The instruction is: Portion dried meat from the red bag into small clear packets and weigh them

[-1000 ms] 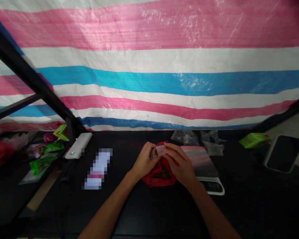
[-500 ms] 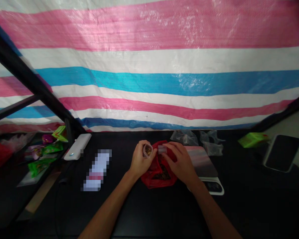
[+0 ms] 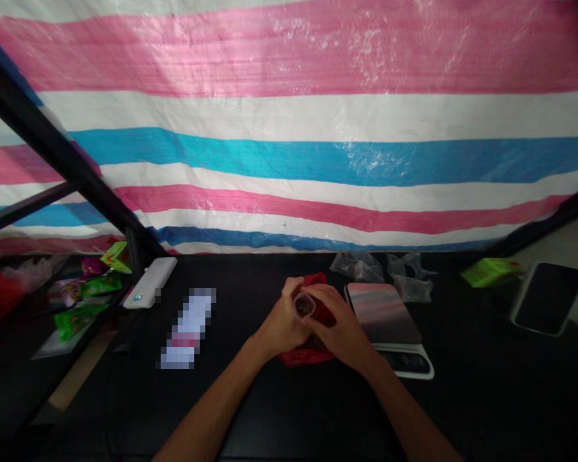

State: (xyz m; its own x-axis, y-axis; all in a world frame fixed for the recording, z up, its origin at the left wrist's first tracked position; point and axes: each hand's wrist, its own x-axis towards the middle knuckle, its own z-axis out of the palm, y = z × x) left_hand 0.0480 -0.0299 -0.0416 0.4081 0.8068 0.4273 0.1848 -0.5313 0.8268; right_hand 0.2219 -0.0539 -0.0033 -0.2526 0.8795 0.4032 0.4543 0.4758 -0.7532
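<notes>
"What did the grip look like?"

"The left hand (image 3: 284, 326) was wrapped around a small clear tub (image 3: 298, 316), and the right hand (image 3: 340, 328) grasped its rim from the other side — neither hand was free."

"Where was the tub?"

"Above the red bag (image 3: 299, 358), its mouth facing up towards the head camera. Something dark lay inside, too dim to name."

"Which step was in hand?"

"Working at the tub's mouth with both hands, I judged. Whether the right fingers also pinched a lid, I couldn't tell."

"And the next move?"

"It seemed to call for a firm left hold and a level mouth — a tilt could have spilled the contents."

"Farther out?"

"A scale (image 3: 388, 314) stood just right of the bag, with clear plastic bags (image 3: 359, 266) behind it. A green box (image 3: 491, 272) and a phone (image 3: 549, 298) were well off to the right."
</notes>
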